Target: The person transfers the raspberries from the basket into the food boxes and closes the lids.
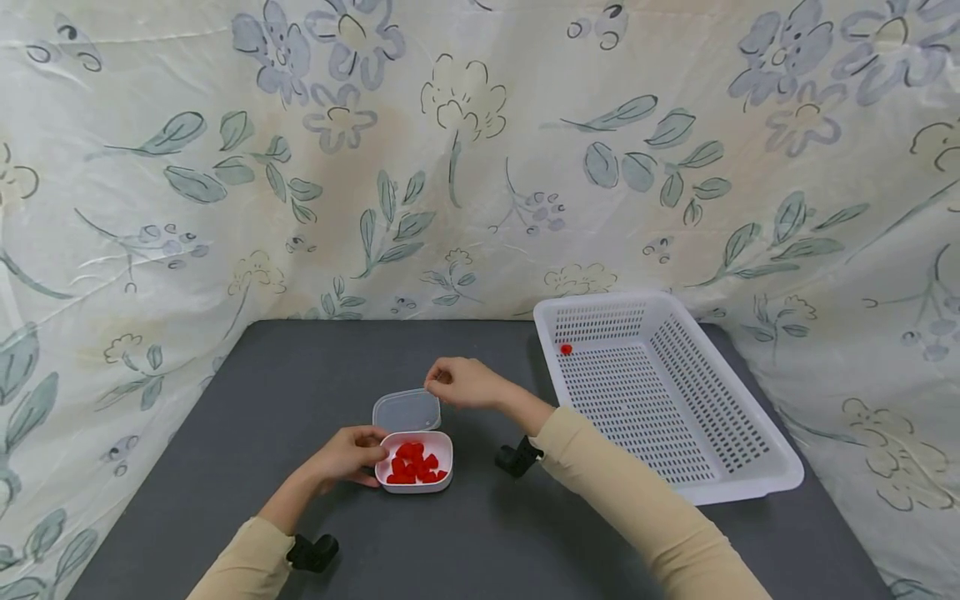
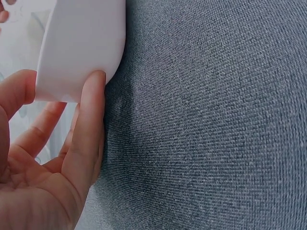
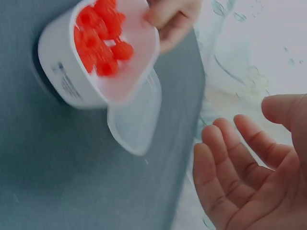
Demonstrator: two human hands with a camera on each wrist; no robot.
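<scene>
A small white container (image 1: 442, 446) of several red pieces (image 1: 412, 463) sits on the dark grey table (image 1: 300, 375). My left hand (image 1: 358, 454) grips its left wall, with the thumb (image 2: 91, 124) pressed on the white side (image 2: 81, 43). A clear lid (image 1: 407, 410) lies flat just behind the container. My right hand (image 1: 450, 380) hovers above the lid's far right corner. In the right wrist view that hand (image 3: 240, 158) is relaxed and holds nothing, beside the container (image 3: 72, 81) and the lid (image 3: 136, 115).
A white perforated basket (image 1: 735, 433) stands at the right of the table, with one red piece (image 1: 566, 349) in its far left corner. A floral cloth (image 1: 450, 150) hangs behind and around the table. Black wrist mounts (image 1: 516, 457) sit on both sleeves.
</scene>
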